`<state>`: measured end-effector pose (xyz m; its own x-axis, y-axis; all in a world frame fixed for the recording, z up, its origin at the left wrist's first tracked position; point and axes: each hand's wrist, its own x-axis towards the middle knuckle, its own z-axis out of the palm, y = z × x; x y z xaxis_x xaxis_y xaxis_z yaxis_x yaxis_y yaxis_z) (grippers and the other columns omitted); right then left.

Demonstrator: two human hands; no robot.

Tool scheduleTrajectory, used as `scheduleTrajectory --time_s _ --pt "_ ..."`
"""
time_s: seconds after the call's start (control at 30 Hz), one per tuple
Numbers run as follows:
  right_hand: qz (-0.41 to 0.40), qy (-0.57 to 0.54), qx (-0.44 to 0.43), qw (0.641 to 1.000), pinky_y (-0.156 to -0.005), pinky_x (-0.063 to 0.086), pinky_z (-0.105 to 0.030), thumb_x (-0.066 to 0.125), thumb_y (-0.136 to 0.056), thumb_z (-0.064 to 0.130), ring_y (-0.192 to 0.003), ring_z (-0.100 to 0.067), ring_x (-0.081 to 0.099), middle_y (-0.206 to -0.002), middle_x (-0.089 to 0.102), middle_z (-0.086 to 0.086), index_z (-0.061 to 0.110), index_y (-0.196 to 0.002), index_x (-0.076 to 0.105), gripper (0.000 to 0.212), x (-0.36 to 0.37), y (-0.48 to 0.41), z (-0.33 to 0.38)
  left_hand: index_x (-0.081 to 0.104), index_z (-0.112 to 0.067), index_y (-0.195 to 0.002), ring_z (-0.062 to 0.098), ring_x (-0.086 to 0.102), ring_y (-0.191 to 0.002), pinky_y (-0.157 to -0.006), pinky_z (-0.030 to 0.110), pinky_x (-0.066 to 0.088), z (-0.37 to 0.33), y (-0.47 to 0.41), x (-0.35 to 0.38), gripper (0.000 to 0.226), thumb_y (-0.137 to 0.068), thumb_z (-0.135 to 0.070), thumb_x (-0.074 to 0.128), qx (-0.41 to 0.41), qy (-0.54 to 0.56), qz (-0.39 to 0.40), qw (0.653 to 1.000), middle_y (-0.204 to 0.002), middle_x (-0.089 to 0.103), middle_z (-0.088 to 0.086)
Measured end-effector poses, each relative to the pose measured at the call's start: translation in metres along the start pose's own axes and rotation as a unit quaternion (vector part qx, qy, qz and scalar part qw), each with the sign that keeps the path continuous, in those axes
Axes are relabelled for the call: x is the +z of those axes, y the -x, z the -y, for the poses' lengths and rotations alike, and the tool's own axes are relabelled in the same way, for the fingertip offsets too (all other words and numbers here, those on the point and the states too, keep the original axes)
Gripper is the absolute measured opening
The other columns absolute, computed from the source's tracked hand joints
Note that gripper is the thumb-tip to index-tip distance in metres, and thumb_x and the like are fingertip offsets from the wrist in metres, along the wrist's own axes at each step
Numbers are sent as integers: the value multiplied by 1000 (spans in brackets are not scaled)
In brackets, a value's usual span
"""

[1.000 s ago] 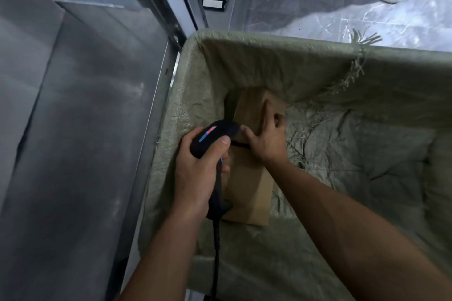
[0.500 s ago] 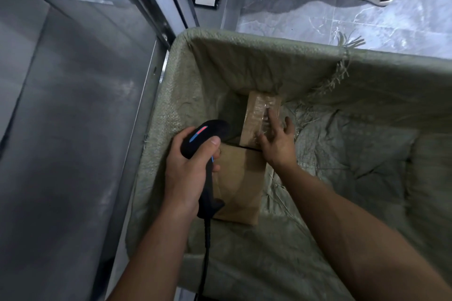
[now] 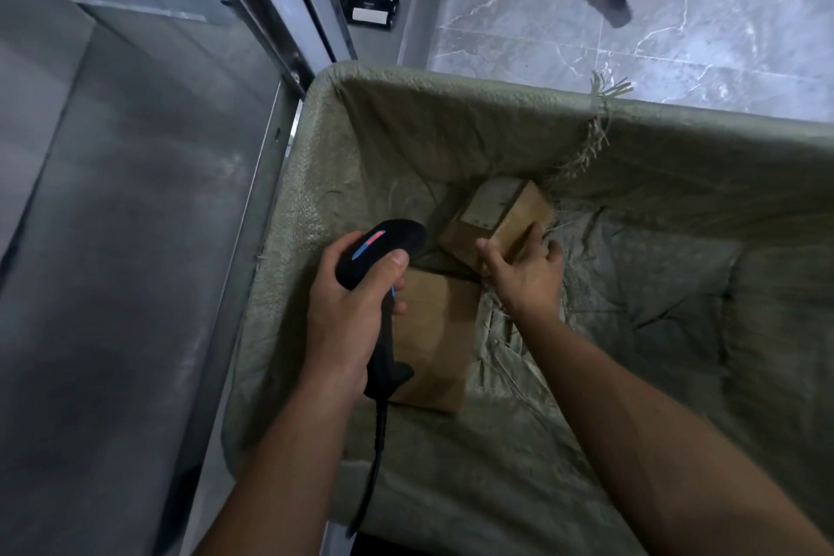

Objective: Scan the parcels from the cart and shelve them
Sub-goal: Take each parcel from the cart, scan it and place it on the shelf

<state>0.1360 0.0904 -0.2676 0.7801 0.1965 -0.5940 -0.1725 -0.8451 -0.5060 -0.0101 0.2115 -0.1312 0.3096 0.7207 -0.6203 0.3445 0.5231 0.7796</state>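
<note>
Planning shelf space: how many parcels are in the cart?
2. A labelled parcel tilted in the right hand by the cart wall; a flat parcel beneath the scanner in the left hand. Liner folds might hide more.

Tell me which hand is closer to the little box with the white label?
Right. The right hand grips the little box; the left hand, holding the scanner, is apart to its left.
</note>
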Motion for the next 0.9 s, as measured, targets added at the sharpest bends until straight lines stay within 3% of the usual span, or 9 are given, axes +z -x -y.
scheduleTrajectory --time_s 0.2,0.33,0.47,0.6,0.73,0.9 --pt "53 -82 11 995 -109 39 -42 66 -90 50 -135 -38 47 -149 47 -15 40 -160 2 95 -2 -8 -5 62 -30 -123 19 63 -63 -61 30 52 2 11 3 38 -89 -20 76 3 -4 -3 1000 -89 73 9" --pt "83 -135 5 987 -114 40 -42 68 -89 34 -137 -32 47 -153 44 -10 36 -160 7 94 -14 -3 -4 61 -29 -125 19 65 -66 -61 29 53 4 21 5 40 -89 -20 76 12 -10 -6 1000 -96 73 13" --pt "103 -178 -14 979 -106 49 -47 67 -75 43 -127 -24 57 -150 49 -1 42 -157 13 98 -35 10 -14 61 -29 -125 17 66 -68 -60 27 53 -1 35 10 45 -84 -22 81 40 -21 -2 999 -106 73 16" --pt "103 -216 -49 970 -107 48 -37 66 -90 14 -127 -15 53 -149 44 6 33 -160 18 86 -60 25 -16 61 -25 -126 17 66 -71 -57 20 52 -7 55 12 44 -87 -16 78 76 -36 -3 996 -110 71 17" --pt "130 -250 -95 955 -107 50 -42 69 -87 12 -126 -15 57 -150 50 4 46 -155 24 88 -84 37 -18 60 -37 -117 19 67 -76 -57 19 52 -12 82 8 45 -81 -21 82 109 -50 -8 993 -111 71 9" --pt "177 -272 -125 938 -105 51 -46 69 -88 4 -120 -17 63 -139 60 3 50 -149 36 83 -116 63 -8 62 -36 -123 14 70 -72 -68 32 60 -18 121 -11 54 -73 -33 82 134 -71 -41 988 -100 71 -13"
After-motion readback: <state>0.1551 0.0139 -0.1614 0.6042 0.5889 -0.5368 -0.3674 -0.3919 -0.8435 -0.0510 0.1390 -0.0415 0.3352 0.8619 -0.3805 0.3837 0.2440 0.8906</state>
